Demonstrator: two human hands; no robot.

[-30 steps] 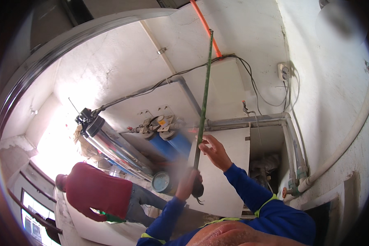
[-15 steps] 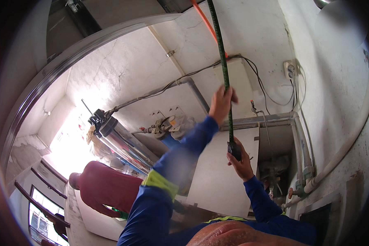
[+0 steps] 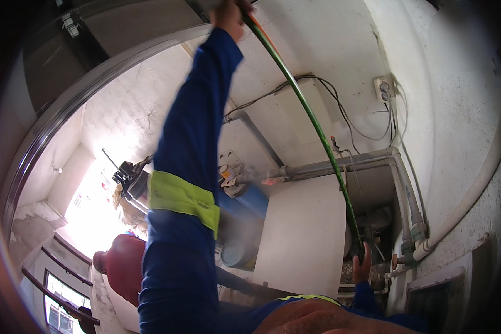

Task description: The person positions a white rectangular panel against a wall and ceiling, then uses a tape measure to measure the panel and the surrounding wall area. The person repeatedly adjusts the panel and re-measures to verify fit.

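A long green tape measure blade (image 3: 312,117) runs slantwise across the view, bowed slightly. At its upper end my left hand (image 3: 228,21) is raised high, fingers closed around the blade. An orange strip (image 3: 266,39) shows alongside the green near that hand; I cannot make out whether it is part of the tape. My right hand (image 3: 363,267) is low at the right, at the blade's bottom end, closed about the tape measure's dark case, which is hard to see against the dark recess.
A white panel (image 3: 300,234) stands ahead, with grey pipes (image 3: 328,167) above it and valves at right. Cables and a socket (image 3: 382,89) are on the wall. Filter housings (image 3: 242,195) stand behind my left arm. A person in a maroon shirt (image 3: 125,267) is at the left.
My left hand has gone up and left along the tape. The right hand has dropped lower and rightward with the case, so a longer slanted length of blade lies between them.
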